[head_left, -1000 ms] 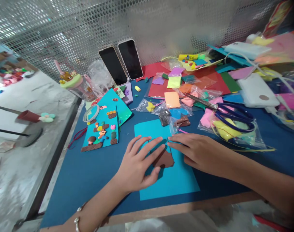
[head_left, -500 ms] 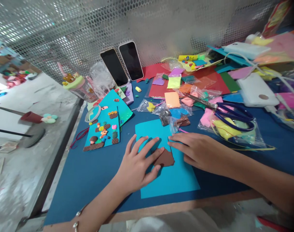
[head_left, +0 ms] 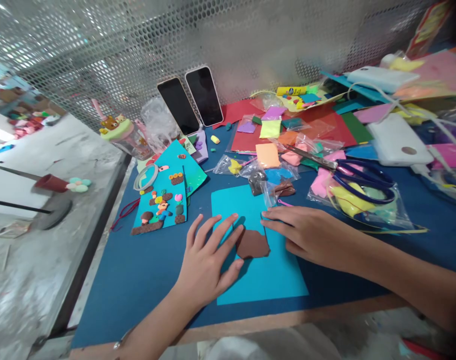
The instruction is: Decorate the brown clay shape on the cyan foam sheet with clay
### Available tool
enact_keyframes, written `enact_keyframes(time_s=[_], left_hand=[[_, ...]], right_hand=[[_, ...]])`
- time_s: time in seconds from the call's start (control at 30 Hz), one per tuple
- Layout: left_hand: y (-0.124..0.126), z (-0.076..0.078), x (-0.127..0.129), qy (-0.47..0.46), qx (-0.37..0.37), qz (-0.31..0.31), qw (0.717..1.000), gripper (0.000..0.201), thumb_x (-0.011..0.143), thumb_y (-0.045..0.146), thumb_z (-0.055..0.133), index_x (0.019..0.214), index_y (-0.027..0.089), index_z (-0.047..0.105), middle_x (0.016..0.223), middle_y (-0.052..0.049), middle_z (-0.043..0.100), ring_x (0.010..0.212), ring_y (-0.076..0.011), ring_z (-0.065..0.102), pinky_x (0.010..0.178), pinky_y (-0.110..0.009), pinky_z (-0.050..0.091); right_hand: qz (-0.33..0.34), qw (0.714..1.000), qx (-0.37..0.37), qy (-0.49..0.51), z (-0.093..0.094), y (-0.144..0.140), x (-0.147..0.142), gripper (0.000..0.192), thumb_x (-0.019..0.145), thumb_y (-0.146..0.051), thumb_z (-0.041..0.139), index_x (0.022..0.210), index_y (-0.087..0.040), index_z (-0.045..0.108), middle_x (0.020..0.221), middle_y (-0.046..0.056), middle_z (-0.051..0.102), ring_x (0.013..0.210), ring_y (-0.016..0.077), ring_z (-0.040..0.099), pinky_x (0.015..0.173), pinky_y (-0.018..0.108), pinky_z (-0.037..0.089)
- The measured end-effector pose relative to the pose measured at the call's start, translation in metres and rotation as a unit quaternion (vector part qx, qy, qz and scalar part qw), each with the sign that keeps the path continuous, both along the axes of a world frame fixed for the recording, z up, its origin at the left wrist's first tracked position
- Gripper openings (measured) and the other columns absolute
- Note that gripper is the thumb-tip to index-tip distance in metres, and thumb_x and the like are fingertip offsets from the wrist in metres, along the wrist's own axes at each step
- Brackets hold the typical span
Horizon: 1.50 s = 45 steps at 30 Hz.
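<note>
Head view shows my left hand [head_left: 207,265] and right hand [head_left: 306,235], fingers flat and released, flanking the brown clay piece [head_left: 252,244] on the blue card [head_left: 260,250] near the bench's front edge; next I judge careful shaping.

- Both forearms are seen bare; no sleeves are worn within view.
- A thin silver-coloured bracelet [head_left: 120,342] is worn at the wrist of the left hand [head_left: 205,260].
- The right hand [head_left: 306,235] is left unadorned, with no glove worn.
</note>
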<state>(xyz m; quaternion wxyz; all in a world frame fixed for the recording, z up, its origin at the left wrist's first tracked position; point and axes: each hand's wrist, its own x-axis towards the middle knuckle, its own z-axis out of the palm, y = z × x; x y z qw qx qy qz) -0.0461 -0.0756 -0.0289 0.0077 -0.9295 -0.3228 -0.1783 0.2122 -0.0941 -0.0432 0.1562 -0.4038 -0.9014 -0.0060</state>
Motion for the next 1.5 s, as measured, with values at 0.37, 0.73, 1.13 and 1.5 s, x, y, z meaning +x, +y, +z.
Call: enact_keyframes(time_s=[0.37, 0.73, 1.13, 1.5], left_hand=[[-0.0059, 0.0001, 0.0024, 0.033, 0.043, -0.014, 0.998, 0.035, 0.094, 0.034, 0.043, 0.114, 0.021, 0.067, 0.131, -0.004, 0.060, 0.123, -0.0269, 0.048, 0.116, -0.047, 0.021], [-0.0051, -0.0007, 0.0035, 0.017, 0.054, 0.005, 0.998, 0.038, 0.092, 0.031, 0.044, 0.122, 0.018, 0.063, 0.129, -0.005, 0.061, 0.121, -0.0251, 0.050, 0.116, -0.044, 0.024], [-0.0057, -0.0040, 0.0032, 0.039, 0.063, 0.006, 0.997, 0.033, 0.092, 0.029, 0.044, 0.113, 0.018, 0.067, 0.128, -0.004, 0.062, 0.121, -0.0256, 0.050, 0.115, -0.044, 0.025], [-0.0073, -0.0023, 0.0055, 0.036, 0.063, -0.003, 0.997, 0.031, 0.091, 0.029, 0.047, 0.113, 0.021, 0.068, 0.131, -0.003, 0.061, 0.122, -0.0253, 0.051, 0.116, -0.044, 0.025]], right_hand=[[0.004, 1.000, -0.016, -0.008, -0.0006, -0.0008, 0.0000, 0.042, 0.080, -0.010, 0.051, 0.120, -0.014, 0.061, 0.124, 0.011, 0.065, 0.112, 0.0228, 0.062, 0.092, 0.037, 0.055], [-0.002, 1.000, -0.030, 0.001, -0.0009, -0.0018, 0.0010, 0.044, 0.079, -0.008, 0.052, 0.121, -0.014, 0.060, 0.125, 0.011, 0.064, 0.112, 0.0243, 0.062, 0.090, 0.040, 0.056], [0.003, 0.999, -0.036, 0.002, -0.0009, -0.0015, 0.0013, 0.044, 0.079, -0.008, 0.052, 0.121, -0.014, 0.060, 0.126, 0.011, 0.063, 0.114, 0.0237, 0.060, 0.094, 0.040, 0.054], [0.002, 0.999, -0.043, 0.001, -0.0010, -0.0016, 0.0011, 0.043, 0.080, -0.008, 0.051, 0.122, -0.015, 0.060, 0.127, 0.011, 0.062, 0.116, 0.0234, 0.059, 0.095, 0.040, 0.053]])
